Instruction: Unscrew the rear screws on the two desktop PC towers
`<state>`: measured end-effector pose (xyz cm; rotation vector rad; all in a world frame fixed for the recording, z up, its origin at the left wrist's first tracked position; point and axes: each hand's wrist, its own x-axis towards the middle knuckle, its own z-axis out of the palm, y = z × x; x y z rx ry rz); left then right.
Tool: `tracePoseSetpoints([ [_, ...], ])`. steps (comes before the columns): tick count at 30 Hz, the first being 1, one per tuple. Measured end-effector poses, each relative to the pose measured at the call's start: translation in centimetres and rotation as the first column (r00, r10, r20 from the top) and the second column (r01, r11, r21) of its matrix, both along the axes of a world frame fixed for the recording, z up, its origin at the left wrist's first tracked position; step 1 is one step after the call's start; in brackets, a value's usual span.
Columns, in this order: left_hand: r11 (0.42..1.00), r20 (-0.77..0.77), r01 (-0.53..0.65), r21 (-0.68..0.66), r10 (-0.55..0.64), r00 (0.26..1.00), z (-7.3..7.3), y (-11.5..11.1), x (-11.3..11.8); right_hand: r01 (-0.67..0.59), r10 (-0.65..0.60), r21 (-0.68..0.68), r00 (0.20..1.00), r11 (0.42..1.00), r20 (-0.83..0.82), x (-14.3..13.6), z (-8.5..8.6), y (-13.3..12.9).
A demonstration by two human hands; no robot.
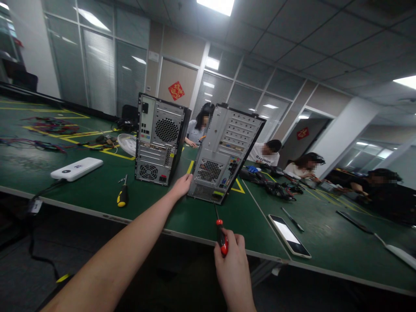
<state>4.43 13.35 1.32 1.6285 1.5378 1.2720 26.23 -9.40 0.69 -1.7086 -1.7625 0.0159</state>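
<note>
Boxy metal computer tower (224, 151), rear panel (210, 170) perforated, standing on the green table (182, 214) and partly hiding a person (195, 132). Left hand (182, 185) at its lower left edge, grip cannot be told; right hand (232, 255) curled around a red-and-black screwdriver (219, 222). Left, a second tower (156, 143); right, a phone (287, 234).

Red-black screwdriver (221, 236) in right hand (232, 258), left hand (182, 186) apparently against right-side tower (224, 151)
</note>
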Motion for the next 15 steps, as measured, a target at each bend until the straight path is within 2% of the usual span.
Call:
tracePoseSetpoints([
  [8, 1.0, -0.033, -0.009, -0.007, 0.009, 0.999, 0.32, -0.12, 0.14, 0.03, -0.027, -0.067, 0.999, 0.997, 0.042, -0.14, 0.47, -0.27],
  [15, 1.0, -0.008, -0.018, -0.006, 0.018, 1.0, 0.33, -0.29, 0.09, 0.009, -0.007, -0.064, 1.0, 0.998, 0.028, 0.13, 0.02, -0.26],
])
